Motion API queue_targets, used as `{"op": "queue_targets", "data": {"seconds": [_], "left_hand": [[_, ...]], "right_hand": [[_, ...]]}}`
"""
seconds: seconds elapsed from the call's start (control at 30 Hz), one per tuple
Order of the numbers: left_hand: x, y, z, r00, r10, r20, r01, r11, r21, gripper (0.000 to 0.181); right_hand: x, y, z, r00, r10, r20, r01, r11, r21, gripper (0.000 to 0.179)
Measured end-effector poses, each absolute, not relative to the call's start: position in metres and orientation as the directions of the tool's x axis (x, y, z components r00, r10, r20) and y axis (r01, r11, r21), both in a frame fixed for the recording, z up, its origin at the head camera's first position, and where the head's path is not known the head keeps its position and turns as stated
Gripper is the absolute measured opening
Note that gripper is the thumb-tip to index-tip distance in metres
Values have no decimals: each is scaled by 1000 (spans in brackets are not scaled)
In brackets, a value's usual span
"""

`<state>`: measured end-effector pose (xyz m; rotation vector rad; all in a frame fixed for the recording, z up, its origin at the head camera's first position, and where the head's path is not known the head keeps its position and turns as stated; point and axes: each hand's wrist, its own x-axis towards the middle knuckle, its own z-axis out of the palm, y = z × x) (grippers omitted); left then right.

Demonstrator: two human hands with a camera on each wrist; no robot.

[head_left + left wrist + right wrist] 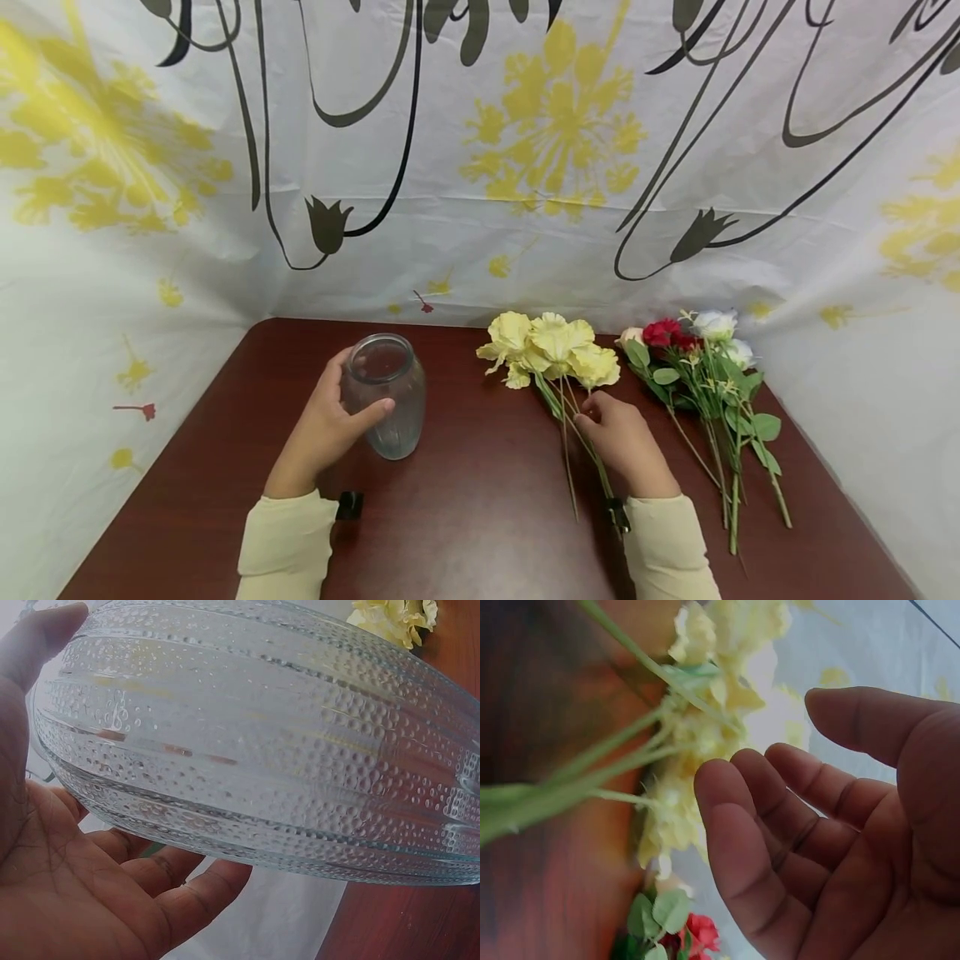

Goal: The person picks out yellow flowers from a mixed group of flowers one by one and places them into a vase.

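A clear glass vase (401, 412) with ribbed, dimpled walls stands upright on the table. My left hand (324, 433) grips its left side, the thumb across the front and the fingers behind. The left wrist view shows the textured glass (240, 742) close up against that hand. Several yellow artificial flowers (555, 343) lie at the back middle, their thin green stems (566, 454) pointing toward me. Over those stems hovers my right hand (626, 442). In the right wrist view its fingers (739, 862) are loosely bent beside the flowers, with nothing between them and the thumb.
To the right lies a bunch of artificial flowers with red (663, 333) and white blooms (716, 325) and leafy stems (735, 467). The dark red-brown table (465, 517) meets a patterned white cloth (450, 167) at the back and both sides.
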<state>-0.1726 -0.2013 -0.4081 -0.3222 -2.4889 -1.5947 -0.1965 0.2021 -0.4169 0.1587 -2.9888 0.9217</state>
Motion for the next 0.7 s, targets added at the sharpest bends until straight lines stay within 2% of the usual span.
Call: {"op": "queue_targets", "data": {"seconds": [0.3, 0.43, 0.7], "left_hand": [[-172, -200, -408, -963, 89, 253, 267, 407, 874, 87], [-172, -200, -407, -963, 92, 253, 269, 407, 873, 87], [-172, -200, -407, -964, 90, 250, 265, 401, 877, 87]], "right_hand": [[-197, 183, -437, -996, -84, -27, -59, 865, -498, 11], [-196, 180, -442, -999, -43, -17, -31, 894, -448, 11], [-198, 176, -446, -999, -33, -17, -23, 903, -428, 12]]}}
